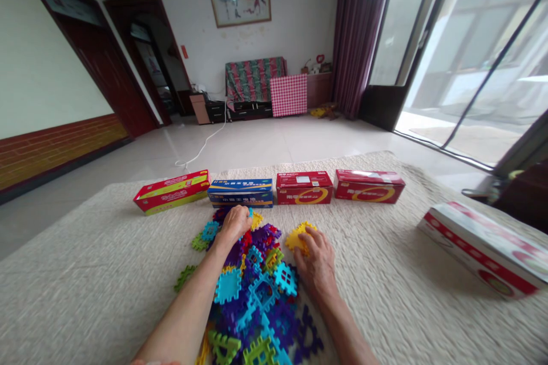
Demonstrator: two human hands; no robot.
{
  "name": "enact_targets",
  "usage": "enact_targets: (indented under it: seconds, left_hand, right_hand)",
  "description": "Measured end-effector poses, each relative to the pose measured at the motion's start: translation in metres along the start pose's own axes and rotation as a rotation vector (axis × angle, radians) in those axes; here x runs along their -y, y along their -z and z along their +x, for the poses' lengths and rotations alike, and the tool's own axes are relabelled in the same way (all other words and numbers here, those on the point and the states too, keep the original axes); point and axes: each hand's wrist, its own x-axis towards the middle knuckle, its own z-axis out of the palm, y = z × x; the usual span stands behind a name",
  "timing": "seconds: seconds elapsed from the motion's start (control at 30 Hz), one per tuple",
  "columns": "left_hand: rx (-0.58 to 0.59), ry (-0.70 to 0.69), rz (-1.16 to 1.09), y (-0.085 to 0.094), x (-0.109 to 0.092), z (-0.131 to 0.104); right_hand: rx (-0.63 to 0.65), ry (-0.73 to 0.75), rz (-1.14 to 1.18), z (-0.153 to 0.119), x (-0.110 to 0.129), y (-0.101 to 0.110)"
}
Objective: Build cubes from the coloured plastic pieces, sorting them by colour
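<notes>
My left hand [234, 224] reaches over the far end of a heap of interlocking plastic tiles [231, 286]. Its fingers are curled closed, and a bit of a light-blue tile [250, 213] shows at the fingertips, mostly hidden. Beside them lies a yellow tile [257, 219]. Right of the heap, my right hand [317, 259] has its bent fingers and thumb on a yellow interlocking tile [295, 238], which they partly cover. Purple, light-blue, green, red and yellow tiles with notched edges overlap between my forearms, some with window-like cutouts.
Beyond the heap stand a red-and-yellow box [173, 191], a blue box [240, 193] and two red boxes [303, 188] in a row. A white-and-red box [483, 251] lies at the right. Everything rests on a beige quilted cover [107, 256].
</notes>
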Motion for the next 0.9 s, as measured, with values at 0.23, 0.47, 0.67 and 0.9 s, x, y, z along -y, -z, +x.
enact_targets:
  seconds: [0.23, 0.47, 0.67, 0.9]
  left_hand:
    - [-0.051, 0.094, 0.034, 0.018, 0.006, -0.007]
    - [0.041, -0.118, -0.014, 0.009, -0.014, -0.004]
    - [0.086, -0.104, -0.001, 0.007, -0.02, 0.0]
    - [0.069, -0.068, -0.029, 0.022, -0.025, 0.006]
  right_hand:
    - [-0.01, 0.004, 0.002, -0.001, 0.001, 0.0]
    - [0.011, -0.012, 0.005, 0.0, 0.0, 0.001]
    - [0.009, -0.022, 0.01, 0.0, -0.002, -0.001]
    - [0.01, -0.023, 0.037, 0.0, 0.003, 0.003]
